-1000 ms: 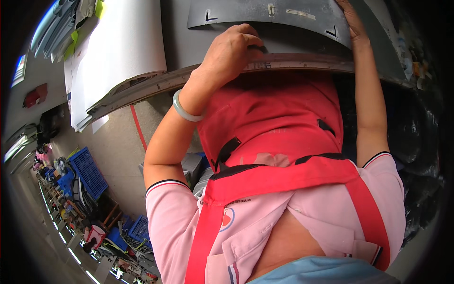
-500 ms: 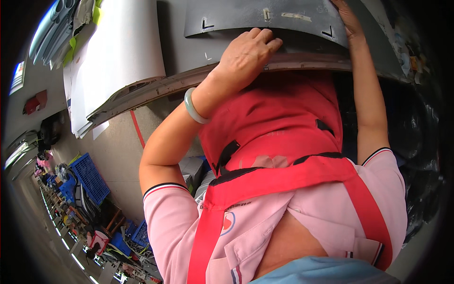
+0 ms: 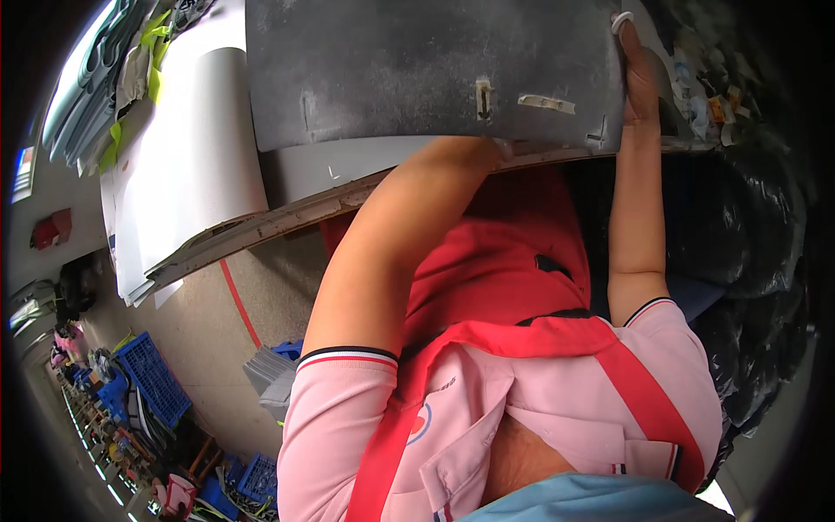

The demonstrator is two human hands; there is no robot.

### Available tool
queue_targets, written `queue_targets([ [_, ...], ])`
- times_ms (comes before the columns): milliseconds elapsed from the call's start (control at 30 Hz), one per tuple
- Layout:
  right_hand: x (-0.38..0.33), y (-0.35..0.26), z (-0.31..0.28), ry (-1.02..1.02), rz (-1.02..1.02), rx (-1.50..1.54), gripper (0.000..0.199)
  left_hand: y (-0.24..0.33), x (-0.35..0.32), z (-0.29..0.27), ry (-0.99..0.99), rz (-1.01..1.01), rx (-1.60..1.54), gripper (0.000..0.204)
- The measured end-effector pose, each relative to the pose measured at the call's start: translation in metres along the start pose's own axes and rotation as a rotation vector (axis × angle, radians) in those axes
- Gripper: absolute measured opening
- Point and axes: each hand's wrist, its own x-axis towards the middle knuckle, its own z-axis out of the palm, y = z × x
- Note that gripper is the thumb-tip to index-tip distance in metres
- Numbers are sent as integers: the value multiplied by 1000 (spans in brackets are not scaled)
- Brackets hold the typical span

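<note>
A dark grey flat sheet (image 3: 417, 70), scuffed, with strips of tape and corner marks, is raised above the table at its near edge. My right hand (image 3: 639, 91) grips its right edge, thumb along the side, with something white around the thumb tip; the other fingers are hidden. My left hand (image 3: 491, 150) reaches beneath the sheet's near edge, so its fingers are out of sight. Under the sheet, a light grey surface (image 3: 344, 165) with a small white corner mark shows.
A large curled white sheet (image 3: 200, 148) lies on the table's left, beside folded bluish cloth (image 3: 91, 83). The worn table edge (image 3: 296, 213) runs in front of me. Black plastic bags (image 3: 739, 226) stand at the right; blue crates (image 3: 154, 374) are on the floor at far left.
The dark sheet's near edge has come up and toward me, covering more of the table. My left hand has gone from above its edge to underneath; my right hand still holds the right edge.
</note>
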Motion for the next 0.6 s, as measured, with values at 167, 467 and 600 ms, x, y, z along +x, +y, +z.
queue_targets([
  [167,-8,34,-24,106,-24,-39,22,37,-30,-177,55,-208,-158,21],
  [467,-14,23,-125,398,78,-85,64,-151,51,-144,320,-684,-25,23],
  [600,-16,9,-168,457,29,-218,63,-164,23,-327,438,-761,341,23],
])
